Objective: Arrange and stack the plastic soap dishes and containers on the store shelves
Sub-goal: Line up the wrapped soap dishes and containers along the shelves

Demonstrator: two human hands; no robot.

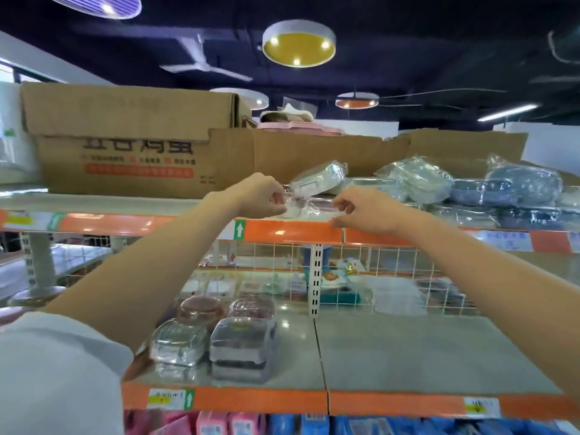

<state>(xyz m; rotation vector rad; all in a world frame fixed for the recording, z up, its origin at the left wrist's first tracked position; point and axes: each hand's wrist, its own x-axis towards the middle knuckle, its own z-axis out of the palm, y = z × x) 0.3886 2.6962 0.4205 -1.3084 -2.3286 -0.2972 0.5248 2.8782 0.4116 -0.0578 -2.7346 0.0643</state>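
A person reaches up to a store's top shelf [94, 202], both arms raised. The left hand [262, 196] and right hand [361, 211], fingers curled, each pinch an end of a clear plastic-wrapped soap dish [309, 204] lying between them at the shelf's front edge. Just beyond the fingertips another wrapped dish [320, 177] sits tilted; wrapped blue containers [514, 189] pile up to the right of the right hand. Below the left forearm, clear containers [216, 334] stand stacked on the lower shelf [423, 356]. A cardboard box [125, 146] sits beyond the left hand.
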